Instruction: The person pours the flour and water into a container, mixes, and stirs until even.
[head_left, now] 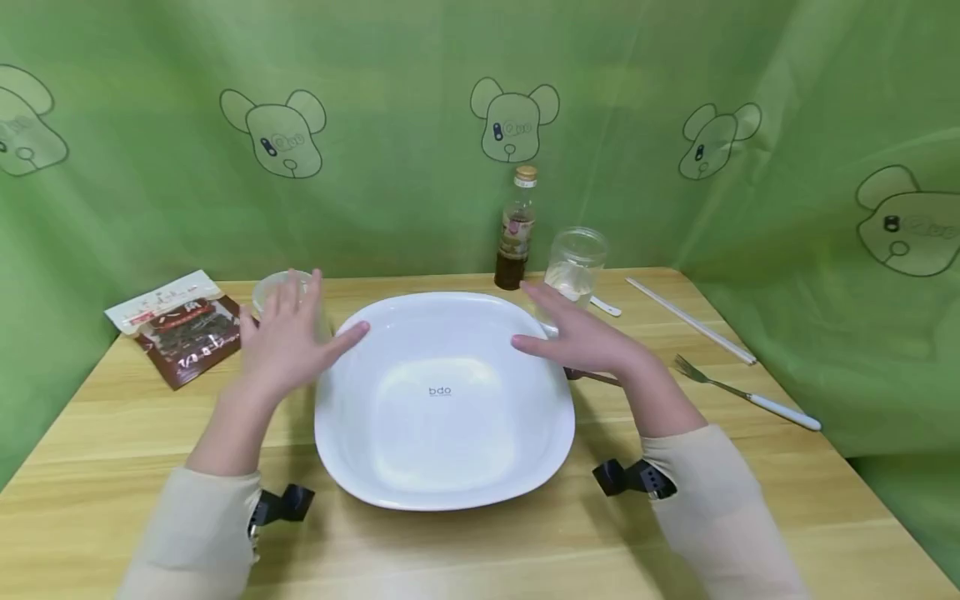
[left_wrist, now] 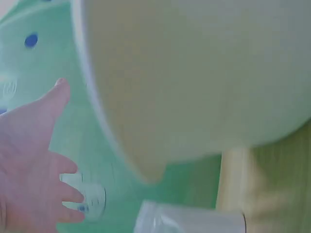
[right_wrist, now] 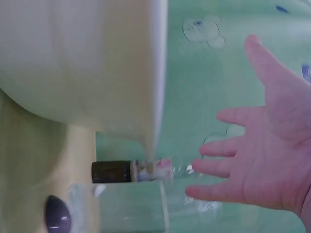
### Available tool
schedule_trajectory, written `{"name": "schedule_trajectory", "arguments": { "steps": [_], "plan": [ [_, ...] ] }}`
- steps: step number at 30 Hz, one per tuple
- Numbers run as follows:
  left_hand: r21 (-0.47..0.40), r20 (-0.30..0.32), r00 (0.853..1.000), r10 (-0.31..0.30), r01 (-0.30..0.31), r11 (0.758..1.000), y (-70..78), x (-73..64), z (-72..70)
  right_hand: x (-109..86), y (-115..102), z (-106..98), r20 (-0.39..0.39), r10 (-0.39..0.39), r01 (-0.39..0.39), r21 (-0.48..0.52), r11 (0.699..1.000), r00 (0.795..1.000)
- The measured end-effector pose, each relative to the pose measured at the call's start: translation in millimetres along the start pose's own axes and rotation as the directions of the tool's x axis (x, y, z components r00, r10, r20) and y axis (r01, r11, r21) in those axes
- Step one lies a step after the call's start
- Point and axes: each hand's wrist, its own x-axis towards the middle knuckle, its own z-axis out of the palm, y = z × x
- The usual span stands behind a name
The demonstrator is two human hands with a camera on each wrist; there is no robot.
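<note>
White basin | probably light, rigid, slick | grip opposite sides of rim | left hand, right hand: spread, empty

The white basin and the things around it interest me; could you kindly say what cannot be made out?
Head view: the left hand covers part of the clear container.
Head view: the right hand covers part of the base of the jar.
Head view: finer print on the bottle is too small to read.
Left wrist view: the top and right edges cut off the white basin.
</note>
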Motion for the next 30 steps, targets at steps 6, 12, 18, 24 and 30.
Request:
{"name": "schedule_trajectory", "arguments": {
  "steps": [6,12,18,24,30],
  "plan": [
    [-0.273,-0.115,0.988,-0.099,0.064,0.960,-35.4,2.0,2.0,-9.4,25.8,7.1,-0.037,-0.061,0.068,0.271,0.960,0.997],
    [-0.651,-0.223,0.942,-0.252,0.048,0.758,-63.5,8.6,23.9,-15.6,53.9,25.5,-0.087,-0.099,0.130,0.519,0.845,0.991],
    [-0.821,-0.198,0.923,-0.329,0.027,0.570,-83.6,20.9,52.1,-22.6,70.4,38.7,-0.064,-0.096,0.109,0.795,0.596,0.993],
    [-0.832,-0.241,0.902,-0.358,-0.002,0.555,-97.6,36.8,80.3,-20.4,79.8,46.8,-0.027,-0.116,0.080,0.876,0.475,0.993],
    [-0.833,-0.277,0.888,-0.368,-0.031,0.552,-103.0,51.7,103.5,-13.8,85.0,55.9,0.012,-0.118,0.043,0.889,0.457,0.993]
  ]
}}
